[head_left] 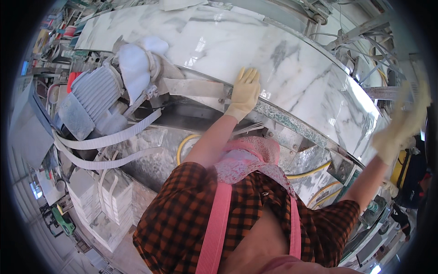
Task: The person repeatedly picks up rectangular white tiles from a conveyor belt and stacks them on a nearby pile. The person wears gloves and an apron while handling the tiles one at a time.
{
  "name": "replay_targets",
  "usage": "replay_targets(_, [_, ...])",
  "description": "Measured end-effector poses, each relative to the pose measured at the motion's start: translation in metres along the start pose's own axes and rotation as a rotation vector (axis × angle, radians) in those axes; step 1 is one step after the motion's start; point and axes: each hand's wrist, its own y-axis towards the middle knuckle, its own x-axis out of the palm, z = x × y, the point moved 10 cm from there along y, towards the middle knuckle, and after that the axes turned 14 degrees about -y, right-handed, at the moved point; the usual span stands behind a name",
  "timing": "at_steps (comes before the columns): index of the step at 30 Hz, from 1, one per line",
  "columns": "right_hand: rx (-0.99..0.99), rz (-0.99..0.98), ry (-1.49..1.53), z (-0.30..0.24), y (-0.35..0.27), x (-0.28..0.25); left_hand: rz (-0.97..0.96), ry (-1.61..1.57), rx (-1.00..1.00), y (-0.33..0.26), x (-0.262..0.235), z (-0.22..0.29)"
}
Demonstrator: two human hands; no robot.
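Note:
A long polished white marble slab [219, 39] with grey veins stretches across the far side in front of me. My left hand [246, 91], in a pale yellow rubber glove, lies flat on its near edge with the fingers stretched out. Off the right end of the slab, my right hand [399, 121] is raised in a matching glove. Motion smears its fingers, so whether it holds anything does not show.
A dusty finned motor [98, 91] with white cloth [137, 66] over its end stands at the left. Ribbed white straps [114, 137] loop below it. Stacked white stone blocks [98, 205] sit lower left. A yellow hose [180, 150] hangs under the slab. Cables [381, 52] clutter the far right.

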Motion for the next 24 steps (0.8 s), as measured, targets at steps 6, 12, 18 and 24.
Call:
replay_targets(6, [0.064, -0.533, 0.306, -0.106, -0.18, 0.1, -0.004, 0.013, -0.007, -0.001, -0.001, -0.001])
replay_targets(12, [0.197, -0.794, 0.453, -0.147, -0.273, 0.115, -0.021, 0.026, -0.031, 0.0, -0.002, -0.003])
replay_targets(18, [0.144, -0.718, 0.475, -0.158, -0.281, 0.11, -0.021, 0.071, -0.004, -0.001, -0.001, -0.001])
replay_targets(24, [0.197, -0.65, 0.636, -0.176, -0.285, 0.097, 0.016, -0.133, -0.005, -0.018, -0.023, -0.009])
